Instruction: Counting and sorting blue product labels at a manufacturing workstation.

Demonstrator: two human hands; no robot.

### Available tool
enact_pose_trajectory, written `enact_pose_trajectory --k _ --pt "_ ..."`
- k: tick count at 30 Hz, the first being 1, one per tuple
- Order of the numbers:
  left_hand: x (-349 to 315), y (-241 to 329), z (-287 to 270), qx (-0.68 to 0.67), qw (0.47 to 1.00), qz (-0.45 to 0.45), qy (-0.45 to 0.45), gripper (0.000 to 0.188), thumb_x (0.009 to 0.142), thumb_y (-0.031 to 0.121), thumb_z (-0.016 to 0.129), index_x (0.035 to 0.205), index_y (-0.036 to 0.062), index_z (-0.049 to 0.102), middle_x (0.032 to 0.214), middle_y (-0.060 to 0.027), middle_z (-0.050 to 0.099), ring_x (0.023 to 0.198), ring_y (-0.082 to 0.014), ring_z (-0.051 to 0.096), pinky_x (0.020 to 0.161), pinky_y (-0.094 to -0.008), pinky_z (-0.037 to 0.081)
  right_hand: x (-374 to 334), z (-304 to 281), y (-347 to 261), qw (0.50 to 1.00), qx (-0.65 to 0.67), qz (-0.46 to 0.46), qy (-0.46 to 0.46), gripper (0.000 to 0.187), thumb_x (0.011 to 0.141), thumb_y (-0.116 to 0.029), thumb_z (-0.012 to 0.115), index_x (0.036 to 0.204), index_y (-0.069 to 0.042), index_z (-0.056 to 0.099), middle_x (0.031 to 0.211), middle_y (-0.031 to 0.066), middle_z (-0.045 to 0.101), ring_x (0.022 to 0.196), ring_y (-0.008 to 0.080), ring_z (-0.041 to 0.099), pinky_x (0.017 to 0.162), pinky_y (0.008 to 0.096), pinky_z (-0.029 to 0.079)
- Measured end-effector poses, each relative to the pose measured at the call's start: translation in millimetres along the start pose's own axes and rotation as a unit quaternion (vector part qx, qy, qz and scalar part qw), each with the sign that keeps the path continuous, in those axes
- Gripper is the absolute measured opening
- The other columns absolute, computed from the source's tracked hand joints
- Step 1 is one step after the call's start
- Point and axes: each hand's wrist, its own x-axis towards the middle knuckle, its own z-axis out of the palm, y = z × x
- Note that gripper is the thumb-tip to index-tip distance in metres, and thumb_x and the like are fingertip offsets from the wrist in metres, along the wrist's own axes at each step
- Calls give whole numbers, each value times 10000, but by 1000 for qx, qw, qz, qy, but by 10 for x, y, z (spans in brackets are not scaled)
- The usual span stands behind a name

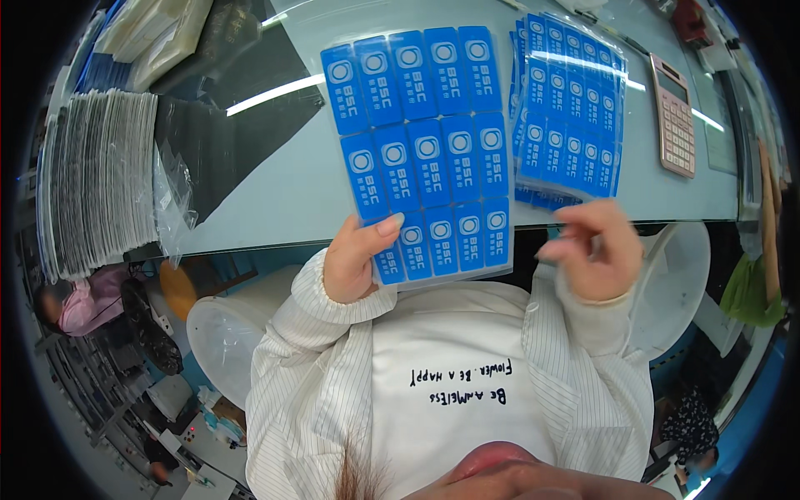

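My left hand [360, 258] grips the lower left corner of a sheet of blue cards [429, 158], thumb on top and the other fingers underneath. Clear plastic edges the sheet, and its cards run in three rows with white print. It is over the table's near edge, partly above my lap. My right hand [596, 250] hovers to the right of it, slightly blurred, with bent fingers, thumb and forefinger apart and nothing between them. Just beyond that hand lies a stack of similar blue card sheets [571, 108], a little fanned out.
A pink calculator [673, 117] lies right of the stack. On the left stands a tall pile of thin plastic-like sheets [104, 183], with a crumpled clear bag [172, 196] beside it. White bins [237, 333] flank me below the table edge. A dark panel [217, 142] covers the table's left part.
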Motion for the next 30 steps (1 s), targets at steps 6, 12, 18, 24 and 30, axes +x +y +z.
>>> enact_pose_trajectory --k 6,12,18,24,30 --pt "23 11 78 24 998 -29 -54 543 898 266 536 1311 -35 354 1232 -196 528 1105 -252 559 910 -371 473 -76 213 36 974 165 85 -131 162 732 -61 744 804 10 618 708 37 584 530 58 471 480 187 347" --pt "-2 -80 -21 15 997 46 -56 512 945 250 458 1346 -24 297 1280 -206 487 1085 -283 578 885 -395 501 -59 193 49 935 291 145 -144 94 833 -50 639 832 40 612 729 44 594 456 47 427 422 188 305" --pt "-40 -20 -39 -11 998 65 -16 481 929 255 513 1307 -7 373 1228 -183 535 1080 -256 575 887 -389 487 -118 -43 213 942 294 161 2 187 855 -56 618 1013 43 611 749 51 611 444 46 418 407 179 296" --pt "28 31 17 -8 997 79 5 470 903 220 550 1286 -7 400 1202 -180 552 1063 -272 583 883 -399 491 16 -149 481 918 291 158 217 226 843 -43 636 1053 37 608 812 76 642 461 42 426 432 159 309" --pt "50 -47 61 21 998 58 7 491 880 211 594 1283 -4 412 1208 -176 550 1073 -262 569 897 -398 473 148 -143 313 916 -274 68 284 414 681 -72 798 1050 3 626 825 -10 552 560 32 382 491 155 297"
